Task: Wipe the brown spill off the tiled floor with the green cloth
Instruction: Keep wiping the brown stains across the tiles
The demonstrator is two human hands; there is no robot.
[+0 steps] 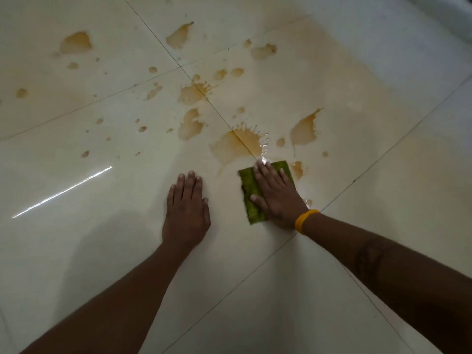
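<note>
The right hand (277, 195) lies flat, fingers straight, pressing the folded green cloth (251, 200) onto the glossy cream tiled floor (76, 226). The cloth sits at the near edge of the brown liquid spill (237, 145), whose puddles and droplets spread across several tiles beyond it. A yellow wristband (305, 221) circles the right wrist. The left hand (186, 210) rests flat on bare tile just left of the cloth, released and grasping nothing.

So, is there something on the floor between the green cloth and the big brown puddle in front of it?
Nothing visible. The right hand presses flat on the green cloth, and only bare wet tile lies between it and the brown puddle. The left hand rests beside, out of the path.
</note>
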